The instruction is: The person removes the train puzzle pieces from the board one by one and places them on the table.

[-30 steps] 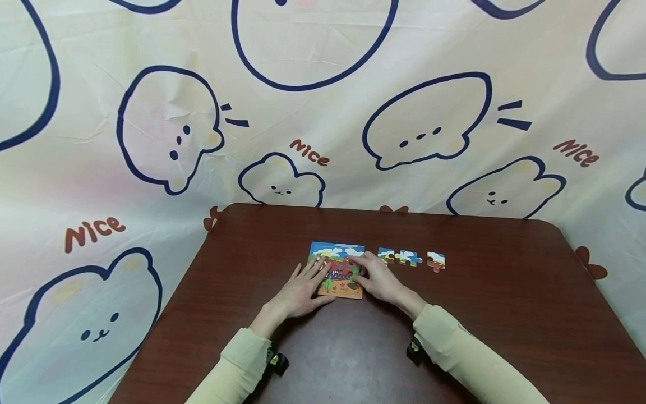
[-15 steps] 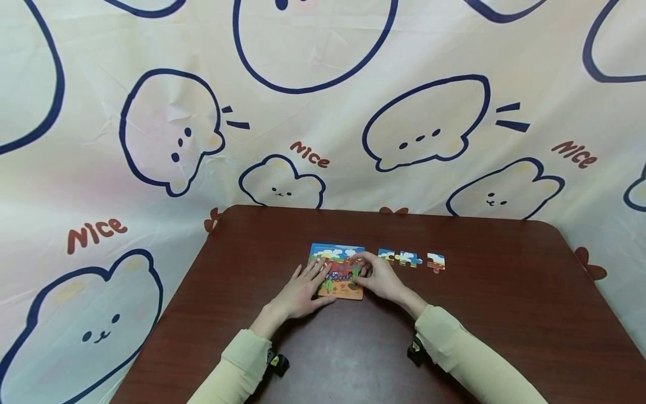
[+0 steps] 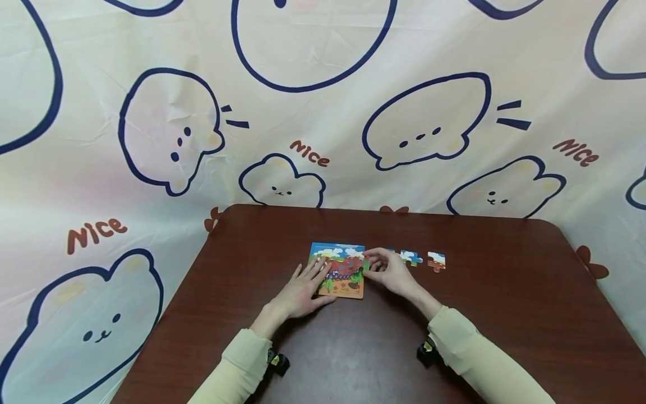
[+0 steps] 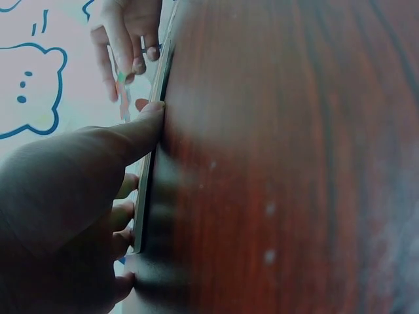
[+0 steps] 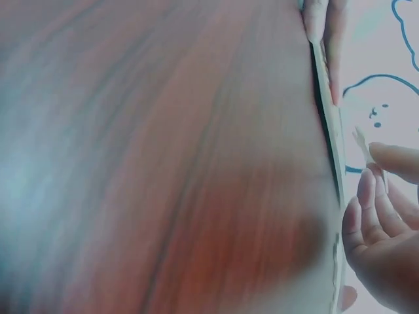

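Note:
A jigsaw puzzle (image 3: 344, 287) in a flat board, with a blue sky and a red vehicle, lies at the middle of the table. Over its left part my left hand (image 3: 299, 290) is spread flat, the thumb along the near edge. Just off the puzzle's right side, my right hand (image 3: 396, 274) pinches a small puzzle piece (image 3: 365, 264) between thumb and fingers. Tilted on edge and raised above the board, that piece (image 5: 363, 145) shows in the right wrist view. The left wrist view also has the piece (image 4: 124, 104) hanging from the right fingertips.
Right of the puzzle lie loose pieces: one with sky and clouds (image 3: 410, 258) and another farther right (image 3: 436, 261). A further one is mostly hidden behind the right hand. The brown table (image 3: 484, 314) meets a patterned cloth (image 3: 343, 140) at its back edge.
My right hand has lifted a piece off the puzzle's right part and moved to the right with it, now covering a loose piece. The left hand has stayed put.

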